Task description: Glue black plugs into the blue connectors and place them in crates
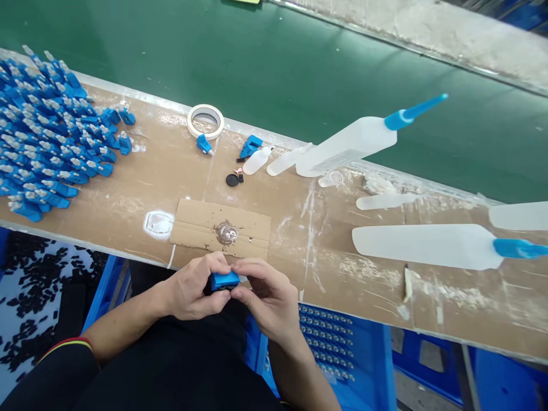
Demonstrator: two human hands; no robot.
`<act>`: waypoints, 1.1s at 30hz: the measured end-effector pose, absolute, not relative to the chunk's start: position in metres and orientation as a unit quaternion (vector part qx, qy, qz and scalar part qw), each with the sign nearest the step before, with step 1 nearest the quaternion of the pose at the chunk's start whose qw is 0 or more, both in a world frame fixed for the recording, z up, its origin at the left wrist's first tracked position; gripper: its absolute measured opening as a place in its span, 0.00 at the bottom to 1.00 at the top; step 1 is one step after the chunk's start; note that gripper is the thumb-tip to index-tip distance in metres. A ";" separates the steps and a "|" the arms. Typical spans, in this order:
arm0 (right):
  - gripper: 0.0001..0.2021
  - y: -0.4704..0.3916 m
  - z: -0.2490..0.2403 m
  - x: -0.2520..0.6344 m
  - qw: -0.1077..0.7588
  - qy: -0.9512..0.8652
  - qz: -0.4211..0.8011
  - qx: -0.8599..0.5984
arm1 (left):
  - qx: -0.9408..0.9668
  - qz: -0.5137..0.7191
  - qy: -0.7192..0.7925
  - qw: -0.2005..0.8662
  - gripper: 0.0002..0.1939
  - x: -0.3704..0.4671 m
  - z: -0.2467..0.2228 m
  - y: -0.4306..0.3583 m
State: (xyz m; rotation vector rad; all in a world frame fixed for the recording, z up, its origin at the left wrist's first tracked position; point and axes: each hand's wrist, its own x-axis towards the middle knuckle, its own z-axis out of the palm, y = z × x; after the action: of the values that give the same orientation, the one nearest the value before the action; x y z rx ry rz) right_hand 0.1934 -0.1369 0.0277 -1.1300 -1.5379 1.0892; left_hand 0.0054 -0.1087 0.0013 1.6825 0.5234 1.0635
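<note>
Close to my body, at the table's near edge, my left hand (201,285) grips a small blue plastic part (225,279) between thumb and fingers. The fingertips of my right hand (268,291) pinch the same part from its right end. Its underside looks dark, and the fingers cover much of it. Just beyond my hands lies a flat piece of cardboard (197,222) with a shiny brownish blob of glue-like stuff (226,233) on it. Many blue parts with whitish tips (47,137) stand massed at the left of the table.
A tape roll (217,128), loose blue pieces (250,146) and a black disc (232,180) lie behind the cardboard. White bottles with blue nozzles (355,145) (423,245) lie right. A blue crate (372,365) with rows of small parts sits below the table edge. A green surface (265,63) runs behind.
</note>
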 end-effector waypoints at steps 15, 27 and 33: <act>0.08 -0.160 0.004 0.186 0.545 -0.487 0.477 -0.488 | 0.800 0.368 0.262 0.396 0.15 0.005 0.005 -0.103; 0.22 -0.200 -0.009 0.230 0.394 -0.262 0.752 -0.460 | 0.930 0.280 0.016 0.240 0.22 0.028 -0.017 -0.108; 0.16 -0.288 -0.014 0.303 0.356 -0.318 0.487 -0.732 | 0.919 0.186 0.015 0.348 0.41 0.082 -0.052 -0.142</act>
State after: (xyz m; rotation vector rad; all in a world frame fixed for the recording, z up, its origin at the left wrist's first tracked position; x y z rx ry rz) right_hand 0.3027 -0.2885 -0.0137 -1.8901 -0.8203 1.2586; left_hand 0.0819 -0.1420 -0.0516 2.3817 0.0381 0.4821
